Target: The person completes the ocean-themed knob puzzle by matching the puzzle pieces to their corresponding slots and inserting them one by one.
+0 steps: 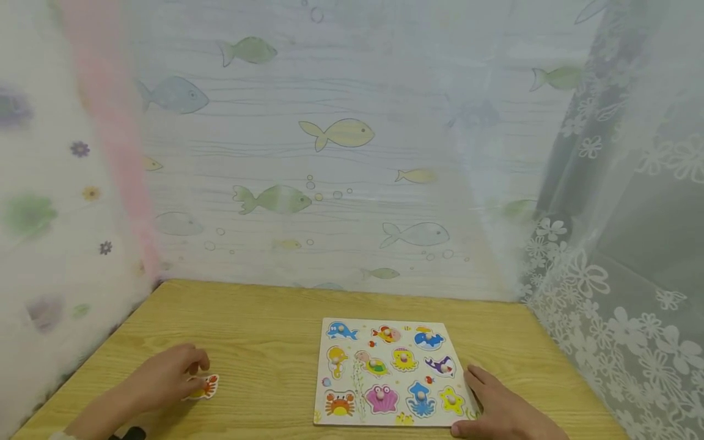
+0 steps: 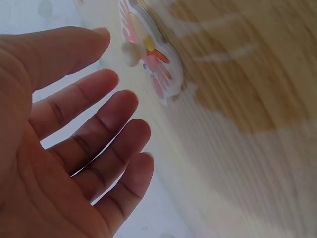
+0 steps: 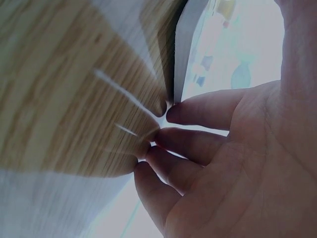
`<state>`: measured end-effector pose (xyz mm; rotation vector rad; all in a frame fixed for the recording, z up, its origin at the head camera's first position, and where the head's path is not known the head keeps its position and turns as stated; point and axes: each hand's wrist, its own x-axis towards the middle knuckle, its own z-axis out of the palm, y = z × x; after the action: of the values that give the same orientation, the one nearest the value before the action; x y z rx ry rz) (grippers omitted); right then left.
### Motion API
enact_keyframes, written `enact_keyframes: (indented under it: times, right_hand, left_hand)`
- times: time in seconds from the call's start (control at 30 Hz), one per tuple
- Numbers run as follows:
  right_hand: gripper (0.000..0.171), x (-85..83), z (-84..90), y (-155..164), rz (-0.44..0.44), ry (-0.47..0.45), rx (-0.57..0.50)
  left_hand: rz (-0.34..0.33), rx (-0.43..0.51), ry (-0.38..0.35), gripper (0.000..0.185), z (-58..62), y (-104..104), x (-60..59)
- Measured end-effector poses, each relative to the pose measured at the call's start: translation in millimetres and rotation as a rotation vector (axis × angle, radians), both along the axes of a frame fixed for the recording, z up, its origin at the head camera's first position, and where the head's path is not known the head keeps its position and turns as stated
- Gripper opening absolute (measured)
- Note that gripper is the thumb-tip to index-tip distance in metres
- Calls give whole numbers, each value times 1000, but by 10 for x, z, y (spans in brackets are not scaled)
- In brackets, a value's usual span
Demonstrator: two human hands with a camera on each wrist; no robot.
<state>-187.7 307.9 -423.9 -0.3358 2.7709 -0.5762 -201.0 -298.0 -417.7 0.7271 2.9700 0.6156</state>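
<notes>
A loose crab puzzle piece (image 1: 210,387) lies on the wooden table at the left, its round knob (image 2: 131,53) facing up. My left hand (image 1: 165,379) is beside it, thumb and fingers spread, with the thumb tip close to the knob and a gap showing in the left wrist view. The sea-animal puzzle board (image 1: 396,374) lies flat to the right, with knobbed pieces in it and a crab picture at its lower left. At the board's right edge rests my right hand (image 1: 503,406), its fingertips (image 3: 183,113) on the tabletop and right at the edge.
The wooden table (image 1: 247,330) carries the board and the loose piece. Behind it hangs a curtain (image 1: 341,244) printed with fish. Flowered sheets close off the left side (image 1: 60,201) and the right side (image 1: 621,293). A dark band (image 1: 132,432) is by the left wrist.
</notes>
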Motion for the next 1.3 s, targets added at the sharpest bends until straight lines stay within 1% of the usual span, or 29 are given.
enact_keyframes:
  times: [0.1,0.23,0.37,0.6,0.83,0.97,1.1,1.2,1.3]
  right_hand:
    - [107,9,12,7,9,8,4]
    - [109,9,16,-4,-6,-6,13]
    - [109,10,20,-15,-19,-18,17]
    - [110,13,18,-28,-24,-16,9]
    - [112,-1,-5,-17,-34,-11,14]
    - [109,-15,-12,-7,-21,-14,6]
    - [112,-19,-14,-8,-23,-21,-1]
    - [113,-17,-17,-10,-30,-22,-1]
    - [112,-13,-21,-2,-23,-18,1]
  left_hand:
    - [10,18,-69,15,-2,-16,5]
    - [-22,23,-94,12,-6,-36,13]
    - [-51,10,-79,10,-15,-40,26]
    - [-55,6,-44,12,-28,-19,51]
    - [-59,-7,20,19,-34,35,58]
    - [-55,-7,-1,19,-33,42,54]
    - [-54,2,-18,18,-40,51,54]
    - [-68,9,-2,18,-34,82,36]
    - [-77,15,8,18,-16,142,6]
